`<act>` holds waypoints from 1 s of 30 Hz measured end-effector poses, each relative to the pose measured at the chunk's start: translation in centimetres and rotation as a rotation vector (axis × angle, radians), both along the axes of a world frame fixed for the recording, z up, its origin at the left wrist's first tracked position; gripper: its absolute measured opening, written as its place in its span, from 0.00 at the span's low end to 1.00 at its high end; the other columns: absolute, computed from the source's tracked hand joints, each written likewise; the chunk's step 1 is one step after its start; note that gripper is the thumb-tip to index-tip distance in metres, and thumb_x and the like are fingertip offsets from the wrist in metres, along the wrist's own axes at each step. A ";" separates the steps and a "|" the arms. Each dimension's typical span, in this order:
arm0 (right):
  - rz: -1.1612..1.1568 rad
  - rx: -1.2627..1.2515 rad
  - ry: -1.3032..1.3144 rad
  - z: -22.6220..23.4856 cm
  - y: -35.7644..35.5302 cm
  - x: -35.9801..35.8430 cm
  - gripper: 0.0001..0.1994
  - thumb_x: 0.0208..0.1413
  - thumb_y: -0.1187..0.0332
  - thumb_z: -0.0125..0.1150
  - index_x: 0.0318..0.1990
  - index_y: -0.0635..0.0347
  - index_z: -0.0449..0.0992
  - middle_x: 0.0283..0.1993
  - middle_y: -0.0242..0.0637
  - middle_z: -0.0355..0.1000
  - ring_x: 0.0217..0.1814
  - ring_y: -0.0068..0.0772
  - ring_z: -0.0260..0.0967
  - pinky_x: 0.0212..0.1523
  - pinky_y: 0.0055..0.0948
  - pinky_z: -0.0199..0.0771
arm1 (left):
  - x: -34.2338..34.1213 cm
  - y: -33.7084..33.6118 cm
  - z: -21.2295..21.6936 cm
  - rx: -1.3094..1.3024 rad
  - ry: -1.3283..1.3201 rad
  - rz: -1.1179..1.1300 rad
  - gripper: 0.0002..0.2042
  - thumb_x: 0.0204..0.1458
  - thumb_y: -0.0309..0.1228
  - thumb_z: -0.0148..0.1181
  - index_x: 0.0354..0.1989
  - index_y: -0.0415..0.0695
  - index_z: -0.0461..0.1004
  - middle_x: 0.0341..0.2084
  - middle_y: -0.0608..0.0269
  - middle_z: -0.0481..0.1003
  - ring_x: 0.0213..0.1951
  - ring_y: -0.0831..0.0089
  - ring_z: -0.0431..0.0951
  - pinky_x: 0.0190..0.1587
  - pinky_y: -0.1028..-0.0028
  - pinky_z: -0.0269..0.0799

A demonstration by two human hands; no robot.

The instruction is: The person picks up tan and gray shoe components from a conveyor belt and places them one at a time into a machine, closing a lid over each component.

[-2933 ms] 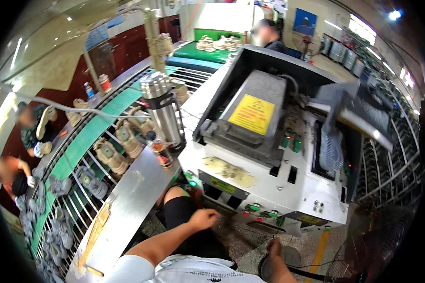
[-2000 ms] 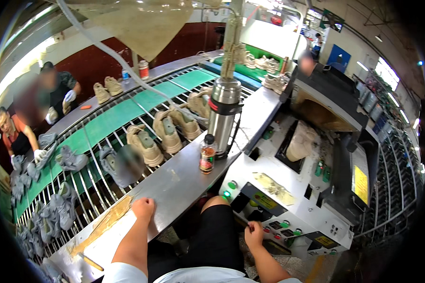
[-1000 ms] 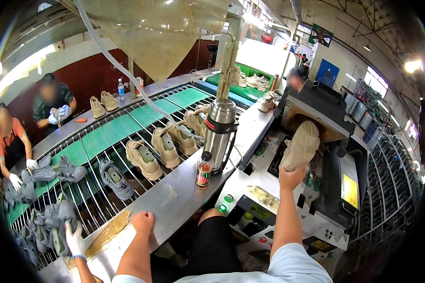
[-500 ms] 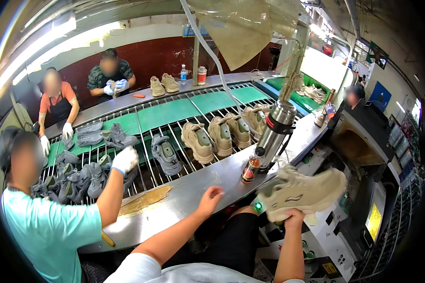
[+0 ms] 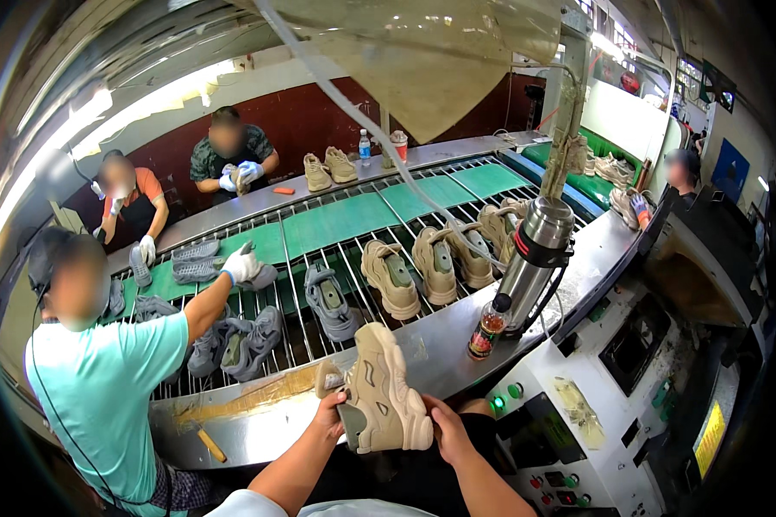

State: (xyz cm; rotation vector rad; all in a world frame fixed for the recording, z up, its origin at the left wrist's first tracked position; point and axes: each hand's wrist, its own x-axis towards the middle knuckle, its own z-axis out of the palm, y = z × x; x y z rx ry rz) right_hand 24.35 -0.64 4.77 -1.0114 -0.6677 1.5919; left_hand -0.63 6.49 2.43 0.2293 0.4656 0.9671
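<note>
A beige, thick-soled sneaker (image 5: 383, 388) is held tilted, toe up, in front of my body. My left hand (image 5: 328, 415) grips it by the grey-green collar, fingers closed on the edge. On the other side my right hand (image 5: 450, 433) is closed against the chunky sole near the heel. Beyond the shoe, a grey sneaker (image 5: 328, 303) stands on the rods of the roller conveyor (image 5: 300, 267). Several beige sneakers (image 5: 435, 265) stand in a row to its right.
A steel flask (image 5: 535, 258) and a dark drink bottle (image 5: 489, 327) stand on the metal ledge (image 5: 431, 346). At right is a white machine panel (image 5: 535, 422) with buttons. A co-worker in a mint shirt (image 5: 112, 370) reaches over grey shoes at left. A pale hose (image 5: 353, 112) hangs overhead.
The beige sneaker has come from the right to the middle and turned toe up. My left hand, free before, now grips its collar. The view has shifted, and the co-worker's gloved hand holds a grey shoe.
</note>
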 end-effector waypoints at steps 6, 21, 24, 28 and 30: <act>-0.341 0.084 -0.786 -8.7 -1.8 4.7 0.08 0.46 0.69 0.65 0.33 0.63 0.76 0.28 0.37 0.73 0.30 0.30 0.71 0.33 0.27 0.72 | 0.2 6.7 1.8 0.071 0.193 0.116 0.31 0.41 0.31 0.59 0.57 0.37 0.63 0.51 0.48 0.71 0.53 0.52 0.71 0.60 0.54 0.64; -0.378 0.360 -1.265 -12.2 -0.2 6.1 0.04 0.38 0.71 0.63 0.20 0.55 0.72 0.21 0.37 0.70 0.25 0.44 0.69 0.26 0.39 0.69 | 3.8 35.4 4.8 0.202 1.290 0.391 0.34 0.39 0.22 0.63 0.60 0.41 0.60 0.38 0.57 0.71 0.40 0.64 0.73 0.37 0.65 0.71; -0.378 0.384 -1.251 -12.4 0.1 5.7 0.04 0.38 0.72 0.62 0.20 0.56 0.72 0.21 0.38 0.70 0.24 0.45 0.69 0.26 0.38 0.69 | 5.2 32.7 2.1 0.385 1.246 0.499 0.23 0.42 0.23 0.65 0.50 0.40 0.68 0.35 0.60 0.74 0.36 0.72 0.74 0.35 0.74 0.71; -0.439 0.367 -1.277 -13.2 -0.7 6.7 0.04 0.38 0.74 0.60 0.20 0.56 0.71 0.19 0.38 0.67 0.22 0.44 0.67 0.24 0.38 0.67 | 4.6 22.0 0.0 0.697 1.422 0.588 0.13 0.43 0.23 0.59 0.40 0.40 0.72 0.36 0.57 0.74 0.39 0.68 0.75 0.42 0.72 0.71; -0.440 0.385 -1.242 -13.2 -0.9 6.5 0.04 0.38 0.75 0.59 0.20 0.57 0.70 0.19 0.39 0.66 0.22 0.45 0.66 0.24 0.38 0.66 | -0.2 16.3 -0.1 1.005 1.764 0.820 0.17 0.37 0.24 0.61 0.40 0.41 0.72 0.38 0.51 0.73 0.44 0.54 0.73 0.49 0.64 0.68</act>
